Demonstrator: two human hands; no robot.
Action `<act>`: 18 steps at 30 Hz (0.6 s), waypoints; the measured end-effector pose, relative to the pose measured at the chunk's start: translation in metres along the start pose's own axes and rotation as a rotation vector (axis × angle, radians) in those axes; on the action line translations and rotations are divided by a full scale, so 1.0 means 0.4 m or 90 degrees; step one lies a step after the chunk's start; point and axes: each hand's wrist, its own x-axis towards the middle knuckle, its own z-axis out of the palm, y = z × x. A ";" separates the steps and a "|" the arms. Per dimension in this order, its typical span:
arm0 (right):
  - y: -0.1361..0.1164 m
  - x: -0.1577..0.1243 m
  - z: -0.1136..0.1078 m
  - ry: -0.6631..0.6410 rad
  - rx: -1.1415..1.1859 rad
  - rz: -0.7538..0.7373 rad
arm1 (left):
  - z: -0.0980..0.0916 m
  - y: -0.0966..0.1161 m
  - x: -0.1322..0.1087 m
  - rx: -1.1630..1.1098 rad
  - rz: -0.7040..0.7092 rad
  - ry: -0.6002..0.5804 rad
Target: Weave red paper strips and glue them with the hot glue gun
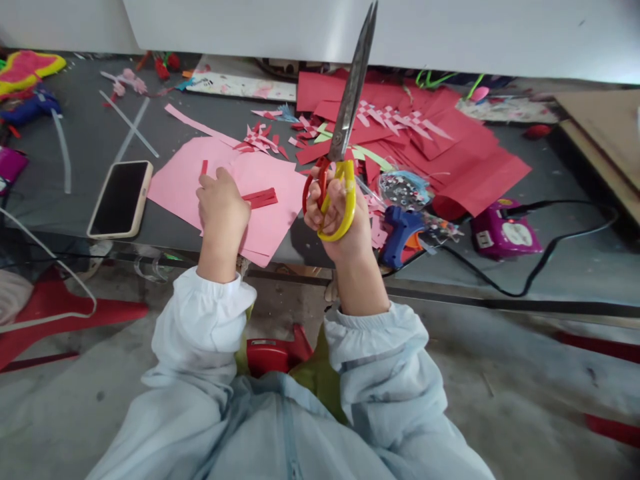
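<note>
My right hand [345, 217] is wrapped round the handles of a pair of scissors [345, 127], one handle loop yellow and the other red. The metal blades are closed and point up and away from me. My left hand [223, 208] rests palm down on pink paper sheets [270, 233], its fingers curled together. A short red paper strip [204, 167] sticks out at its fingertips. More red paper strips [263, 198] lie on the pink sheet, to the right of that hand and touching or close to it; the hand hides their left ends.
A phone [121, 199] lies left of the pink sheets. Red paper sheets [465, 160] and woven paper pieces are piled at the back right. A blue glue gun [400, 233] is beside my right hand, near a purple box [505, 230] with a black cable.
</note>
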 end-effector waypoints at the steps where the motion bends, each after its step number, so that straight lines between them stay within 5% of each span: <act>1: 0.001 0.000 -0.001 -0.003 -0.005 -0.001 | -0.001 0.001 0.003 0.015 -0.018 0.010; 11: 0.010 0.009 -0.011 -0.019 0.000 -0.011 | -0.007 0.007 0.022 0.031 0.037 0.004; 18: -0.009 0.000 0.008 -0.017 0.039 0.007 | -0.011 -0.030 0.036 -0.140 0.055 0.049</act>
